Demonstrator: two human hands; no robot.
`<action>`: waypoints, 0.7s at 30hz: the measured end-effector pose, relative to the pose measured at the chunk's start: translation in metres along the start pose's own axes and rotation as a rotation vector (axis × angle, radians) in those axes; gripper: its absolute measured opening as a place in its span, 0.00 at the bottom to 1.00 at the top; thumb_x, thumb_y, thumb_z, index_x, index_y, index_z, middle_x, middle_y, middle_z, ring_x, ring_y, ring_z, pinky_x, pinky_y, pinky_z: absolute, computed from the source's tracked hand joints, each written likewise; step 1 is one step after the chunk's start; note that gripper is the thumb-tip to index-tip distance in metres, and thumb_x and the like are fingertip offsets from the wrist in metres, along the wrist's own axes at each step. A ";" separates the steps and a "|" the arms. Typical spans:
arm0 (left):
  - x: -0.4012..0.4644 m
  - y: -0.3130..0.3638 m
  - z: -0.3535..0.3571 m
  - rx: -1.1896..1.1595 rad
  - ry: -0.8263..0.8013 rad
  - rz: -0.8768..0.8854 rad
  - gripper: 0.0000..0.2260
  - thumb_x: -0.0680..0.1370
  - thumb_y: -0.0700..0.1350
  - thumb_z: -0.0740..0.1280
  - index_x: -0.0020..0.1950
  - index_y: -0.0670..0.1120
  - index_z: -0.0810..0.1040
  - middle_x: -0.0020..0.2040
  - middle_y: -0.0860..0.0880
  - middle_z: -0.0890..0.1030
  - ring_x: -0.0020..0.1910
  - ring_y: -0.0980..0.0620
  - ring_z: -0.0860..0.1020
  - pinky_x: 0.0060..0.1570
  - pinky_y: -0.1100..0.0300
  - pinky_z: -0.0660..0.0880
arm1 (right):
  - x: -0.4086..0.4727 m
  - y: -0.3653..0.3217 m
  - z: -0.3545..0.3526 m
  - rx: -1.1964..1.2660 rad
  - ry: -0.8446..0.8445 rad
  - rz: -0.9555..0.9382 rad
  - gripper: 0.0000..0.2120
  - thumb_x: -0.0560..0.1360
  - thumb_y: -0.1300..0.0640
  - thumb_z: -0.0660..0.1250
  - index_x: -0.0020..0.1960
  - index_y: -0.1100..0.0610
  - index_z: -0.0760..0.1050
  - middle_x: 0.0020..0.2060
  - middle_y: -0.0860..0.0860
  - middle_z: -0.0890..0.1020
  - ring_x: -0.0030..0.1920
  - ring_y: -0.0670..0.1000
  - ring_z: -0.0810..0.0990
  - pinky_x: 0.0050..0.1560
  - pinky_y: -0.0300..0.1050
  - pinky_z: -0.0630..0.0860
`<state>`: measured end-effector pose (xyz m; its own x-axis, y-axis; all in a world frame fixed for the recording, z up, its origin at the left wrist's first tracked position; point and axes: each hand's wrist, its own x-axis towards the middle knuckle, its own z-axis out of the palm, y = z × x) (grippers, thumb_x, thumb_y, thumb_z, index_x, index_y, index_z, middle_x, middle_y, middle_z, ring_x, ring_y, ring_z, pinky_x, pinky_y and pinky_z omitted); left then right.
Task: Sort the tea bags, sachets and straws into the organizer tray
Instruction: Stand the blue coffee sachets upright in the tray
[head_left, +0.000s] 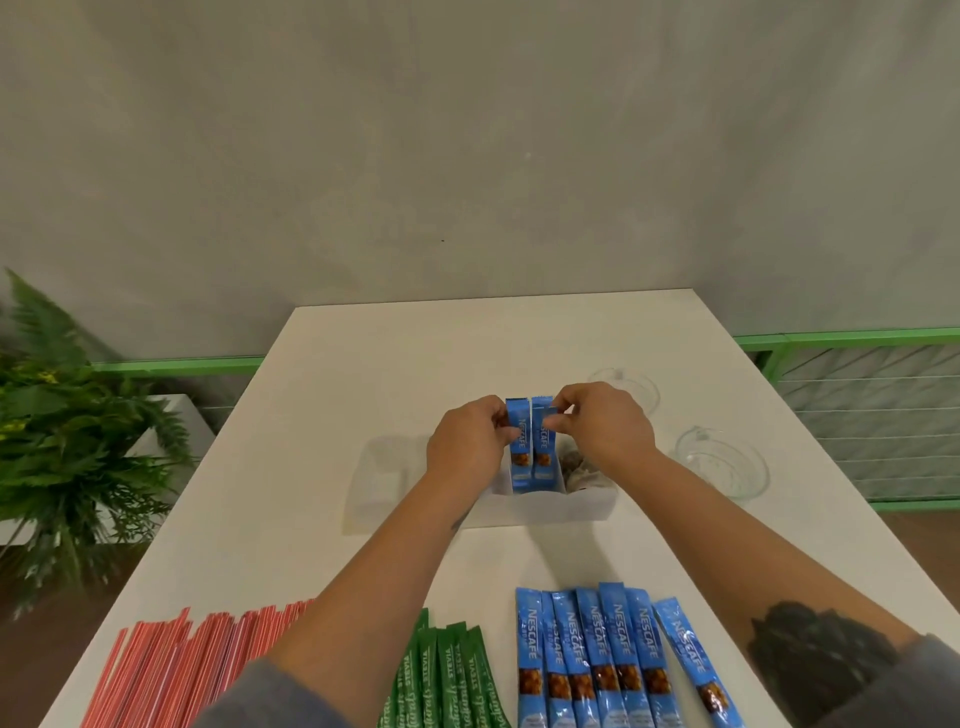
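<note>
near edge: blue sachets in a row, green stevia sachets beside, red straws far left, all on table
left hand: pinching top of one upright blue sachet
right hand: pinching top of second upright sachet
tray: white organizer mid-table, both held sachets standing in middle compartment
right compartment: tea bags, probably
step tip: lower straight, keep tops level, seat bottoms before letting go
background: glass cups
</note>
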<state>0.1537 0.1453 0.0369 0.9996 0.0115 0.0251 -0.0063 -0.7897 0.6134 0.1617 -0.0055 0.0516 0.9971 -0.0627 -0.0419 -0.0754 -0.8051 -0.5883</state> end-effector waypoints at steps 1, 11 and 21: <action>0.001 -0.001 0.001 0.014 -0.005 -0.007 0.02 0.76 0.47 0.67 0.45 0.50 0.75 0.43 0.50 0.80 0.43 0.49 0.75 0.40 0.59 0.67 | 0.001 0.002 0.002 0.003 -0.006 0.005 0.08 0.73 0.50 0.70 0.51 0.52 0.79 0.38 0.49 0.77 0.39 0.50 0.76 0.37 0.42 0.68; 0.008 -0.004 0.008 0.073 -0.051 -0.026 0.05 0.75 0.46 0.69 0.48 0.47 0.79 0.46 0.48 0.82 0.46 0.48 0.78 0.41 0.58 0.69 | 0.008 0.010 0.009 -0.016 -0.013 0.020 0.07 0.71 0.50 0.72 0.45 0.52 0.77 0.35 0.48 0.75 0.38 0.50 0.75 0.35 0.41 0.67; 0.012 -0.004 0.012 0.060 -0.019 -0.021 0.08 0.73 0.44 0.71 0.50 0.45 0.77 0.50 0.46 0.79 0.49 0.47 0.77 0.47 0.54 0.72 | 0.014 0.006 0.007 -0.040 0.016 0.020 0.10 0.70 0.52 0.73 0.42 0.53 0.72 0.29 0.45 0.71 0.37 0.50 0.74 0.35 0.41 0.67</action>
<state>0.1662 0.1415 0.0253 0.9998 0.0172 -0.0023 0.0155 -0.8250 0.5649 0.1757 -0.0069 0.0414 0.9953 -0.0879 -0.0403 -0.0954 -0.8266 -0.5547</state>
